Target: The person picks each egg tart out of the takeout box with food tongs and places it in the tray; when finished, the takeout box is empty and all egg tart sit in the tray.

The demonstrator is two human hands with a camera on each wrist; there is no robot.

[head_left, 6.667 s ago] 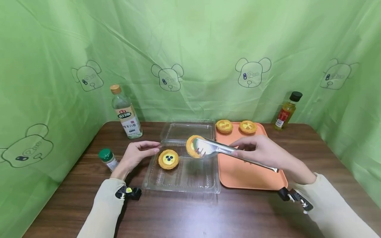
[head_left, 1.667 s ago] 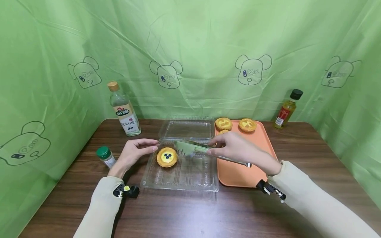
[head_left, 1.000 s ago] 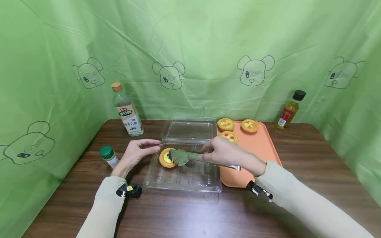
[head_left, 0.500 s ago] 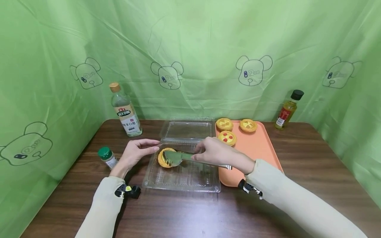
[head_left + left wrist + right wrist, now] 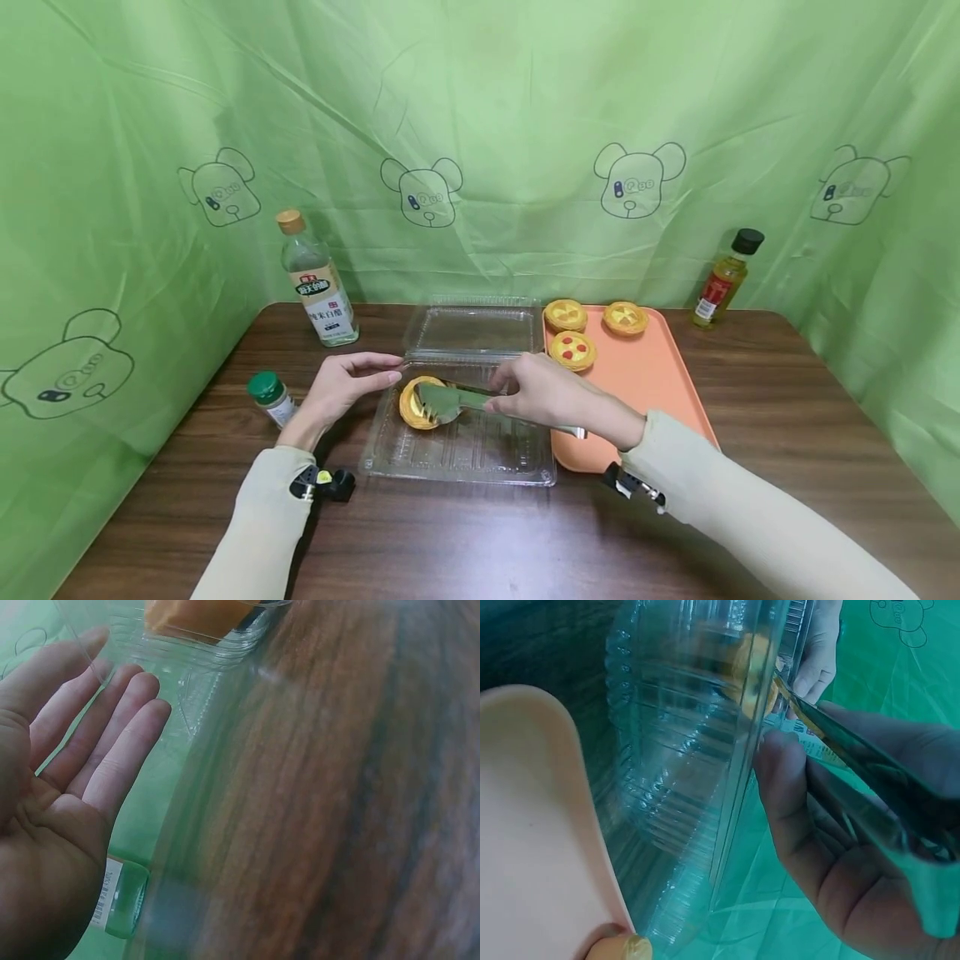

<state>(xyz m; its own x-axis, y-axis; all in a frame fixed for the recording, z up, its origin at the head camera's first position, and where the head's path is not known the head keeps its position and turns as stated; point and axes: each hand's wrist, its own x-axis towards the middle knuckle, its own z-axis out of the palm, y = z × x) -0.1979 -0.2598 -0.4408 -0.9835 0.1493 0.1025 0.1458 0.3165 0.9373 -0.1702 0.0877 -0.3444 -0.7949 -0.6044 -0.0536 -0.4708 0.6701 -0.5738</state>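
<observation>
My right hand (image 5: 540, 390) grips metal tongs (image 5: 472, 400), reaching left over a clear plastic container (image 5: 487, 462) with its lid folded back. The tongs' toothed ends lie at an egg tart (image 5: 411, 410) in the container's left part, covering much of its top. My left hand (image 5: 345, 385) pinches the container's left rim near the hinge between thumb and fingertips. In the left wrist view the plastic edge passes at the thumb and index tips of the left hand (image 5: 75, 765). The right wrist view shows the tongs (image 5: 870, 765) between thumb and fingers, and the tart (image 5: 750, 675) beyond.
An orange tray (image 5: 645, 417) at right bears a tart with red pieces (image 5: 572, 351) and two plain tarts, one of them a tart (image 5: 625, 318) at back right. Around stand a vinegar bottle (image 5: 322, 300), a green-capped jar (image 5: 272, 398) and an oil bottle (image 5: 723, 283).
The tart held in the tongs earlier now lies on the tray, its red pieces showing. My right hand has moved left with the tongs onto the blueberry-topped tart. The left hand stays put.
</observation>
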